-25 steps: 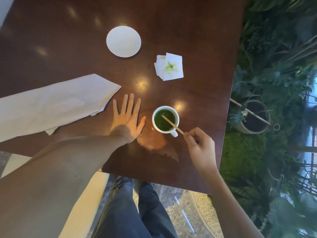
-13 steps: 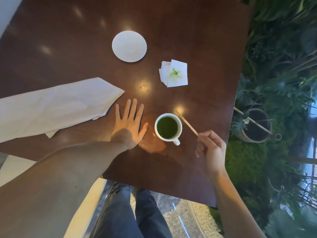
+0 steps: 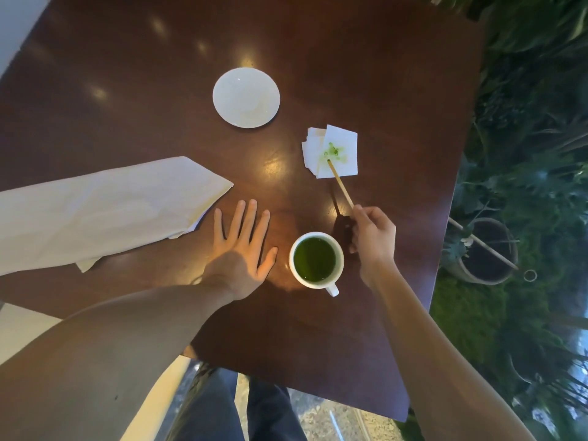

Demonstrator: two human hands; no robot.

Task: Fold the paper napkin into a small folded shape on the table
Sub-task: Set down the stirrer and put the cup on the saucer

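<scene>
A small folded white paper napkin (image 3: 342,144) with a green stain lies on the dark wooden table (image 3: 397,106), right of centre. My right hand (image 3: 370,237) pinches a thin wooden stir stick (image 3: 340,183) whose far tip touches the napkin near the stain. My left hand (image 3: 241,246) rests flat on the table with fingers spread, holding nothing. Between the hands stands a white cup (image 3: 316,261) of green liquid.
A large folded white paper sheet (image 3: 95,211) lies on the table's left side, just beyond my left fingers. A white saucer (image 3: 246,97) sits at the back centre. The table's right edge drops off to plants and a pot (image 3: 486,249).
My right hand lifted the stick out of the cup, swung it right and then forward, and its tip now rests on the stained napkin. My left hand stayed flat.
</scene>
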